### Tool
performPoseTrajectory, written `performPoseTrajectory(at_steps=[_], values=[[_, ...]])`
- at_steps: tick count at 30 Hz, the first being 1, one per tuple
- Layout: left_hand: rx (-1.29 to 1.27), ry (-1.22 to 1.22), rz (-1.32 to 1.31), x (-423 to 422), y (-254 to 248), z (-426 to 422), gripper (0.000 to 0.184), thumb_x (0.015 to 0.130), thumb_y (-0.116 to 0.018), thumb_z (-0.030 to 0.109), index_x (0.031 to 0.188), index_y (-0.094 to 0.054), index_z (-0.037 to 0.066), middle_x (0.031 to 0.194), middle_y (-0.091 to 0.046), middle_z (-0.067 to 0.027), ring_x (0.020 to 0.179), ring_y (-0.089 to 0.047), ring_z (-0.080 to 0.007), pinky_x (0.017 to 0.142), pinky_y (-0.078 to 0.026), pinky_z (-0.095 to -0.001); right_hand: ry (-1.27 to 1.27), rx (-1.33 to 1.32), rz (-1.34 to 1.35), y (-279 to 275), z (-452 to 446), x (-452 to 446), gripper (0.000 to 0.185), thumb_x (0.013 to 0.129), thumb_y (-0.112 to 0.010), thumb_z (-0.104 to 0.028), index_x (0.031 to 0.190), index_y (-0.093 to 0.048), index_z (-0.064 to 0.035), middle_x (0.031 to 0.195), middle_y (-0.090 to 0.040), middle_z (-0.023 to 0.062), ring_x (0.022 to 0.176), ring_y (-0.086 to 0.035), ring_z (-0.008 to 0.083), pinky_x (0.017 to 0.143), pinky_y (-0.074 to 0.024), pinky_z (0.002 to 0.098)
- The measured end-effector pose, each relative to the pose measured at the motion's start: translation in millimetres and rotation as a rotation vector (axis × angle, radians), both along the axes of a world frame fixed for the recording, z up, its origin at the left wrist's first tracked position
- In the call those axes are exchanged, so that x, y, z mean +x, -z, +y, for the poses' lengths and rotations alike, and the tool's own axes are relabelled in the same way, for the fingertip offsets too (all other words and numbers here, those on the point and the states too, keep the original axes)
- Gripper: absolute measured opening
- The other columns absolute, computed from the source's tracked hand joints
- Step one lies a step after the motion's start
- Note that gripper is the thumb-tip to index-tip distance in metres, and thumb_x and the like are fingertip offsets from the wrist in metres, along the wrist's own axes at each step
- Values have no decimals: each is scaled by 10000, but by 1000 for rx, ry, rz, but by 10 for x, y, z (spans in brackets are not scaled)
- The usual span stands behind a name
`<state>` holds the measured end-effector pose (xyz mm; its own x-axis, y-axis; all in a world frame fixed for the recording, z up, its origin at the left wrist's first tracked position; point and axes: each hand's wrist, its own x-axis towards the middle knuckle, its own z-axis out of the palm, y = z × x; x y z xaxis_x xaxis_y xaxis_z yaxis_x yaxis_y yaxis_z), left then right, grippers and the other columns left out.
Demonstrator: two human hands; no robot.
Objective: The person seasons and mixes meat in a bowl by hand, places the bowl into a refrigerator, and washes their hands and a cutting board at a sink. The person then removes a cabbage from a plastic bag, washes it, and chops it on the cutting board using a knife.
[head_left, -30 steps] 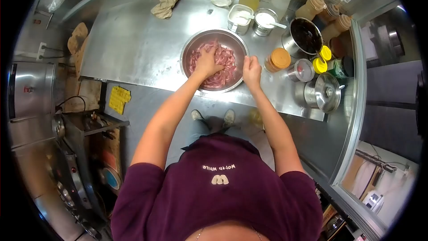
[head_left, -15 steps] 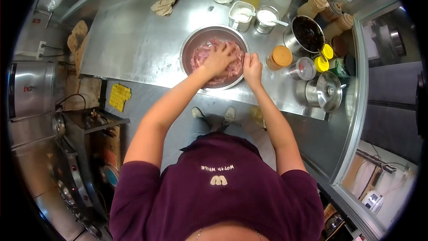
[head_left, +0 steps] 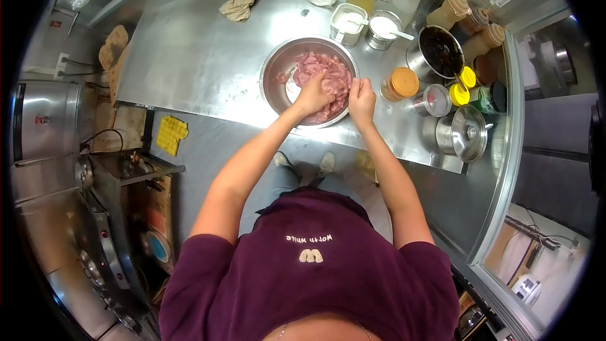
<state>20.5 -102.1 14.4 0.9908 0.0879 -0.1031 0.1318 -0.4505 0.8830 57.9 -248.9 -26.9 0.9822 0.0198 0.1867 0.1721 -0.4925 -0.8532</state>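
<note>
I record the metal bowl [head_left: 271,83] at the counter [head_left: 189,57]'s near edge, raw meat [head_left: 325,66] inside. The right hand [head_left: 362,104] grips its rim; the left hand [head_left: 315,96] presses the meat, grasp unclear to me.

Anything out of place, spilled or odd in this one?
No spill stands out around the bowl. Mildly untidy: the beige cloth lies crumpled, not folded, toward the back of the counter.
</note>
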Motion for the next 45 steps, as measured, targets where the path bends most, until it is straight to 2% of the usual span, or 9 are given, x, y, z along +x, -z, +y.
performPoseTrajectory(at_steps=[3,5,9,17,22,27,35,43,45], values=[[-139,145,-19,212,-42,166,453,692,-678,155,1116,-551,59,1019,-608,-148,918,-588,-277,800,-465,-330,-19,-10,20,-79,-24,-16,261,881,-480,-230,739,-445,-14,558,-533,198,554,-546,396,515,-397,460],[343,353,-238,283,-238,350,530,701,-692,275,1154,-537,47,1050,-590,-178,999,-546,-305,876,-434,-366,-26,11,31,-79,-28,-16,261,882,-478,-231,745,-447,-11,566,-541,198,559,-552,394,521,-404,457],[353,85,299,562,52,707,831,609,-700,543,1249,-473,64,1208,-493,-212,1124,-482,-345,943,-399,-379,-26,47,60,-113,-10,-15,256,882,-476,-231,759,-449,-8,585,-555,202,580,-563,396,536,-413,459],[941,726,295,375,-201,-77,663,604,-697,360,1206,-502,165,900,-617,-172,890,-582,-324,788,-458,-396,-49,24,92,-197,-38,-7,250,881,-465,-241,778,-460,-13,622,-565,221,614,-556,422,562,-411,485],[792,492,-61,-156,-87,656,766,601,-730,322,1279,-406,176,1183,-450,-239,988,-535,-391,852,-446,-425,-33,-2,82,-127,-44,44,265,880,-467,-249,766,-454,-11,618,-559,219,617,-553,426,557,-408,486],[666,348,270,-302,-143,449,1065,613,-755,231,1404,-43,238,1232,-303,-373,1036,-489,-471,877,-440,-441,-47,14,60,-102,33,36,265,879,-471,-252,766,-454,-13,611,-556,217,611,-551,430,554,-407,492],[44,146,-156,214,394,250,584,647,-665,59,1199,-487,124,1143,-445,-211,1021,-511,-383,878,-438,-422,-62,-39,73,-96,-8,77,263,882,-464,-263,786,-460,-18,620,-563,228,617,-552,438,565,-409,504],[1244,413,-235,246,9,-54,598,593,-722,326,1145,-536,189,1256,-387,-115,1157,-381,-381,920,-387,-471,-35,-96,77,-60,9,76,280,885,-451,-281,783,-468,-21,605,-562,230,609,-552,436,562,-417,499],[1119,262,-109,243,11,126,596,615,-723,343,1156,-527,188,1313,-326,-105,1162,-389,-392,871,-422,-477,-15,-87,67,-66,14,59,276,884,-455,-276,784,-473,-20,599,-561,226,603,-552,433,557,-418,496]])
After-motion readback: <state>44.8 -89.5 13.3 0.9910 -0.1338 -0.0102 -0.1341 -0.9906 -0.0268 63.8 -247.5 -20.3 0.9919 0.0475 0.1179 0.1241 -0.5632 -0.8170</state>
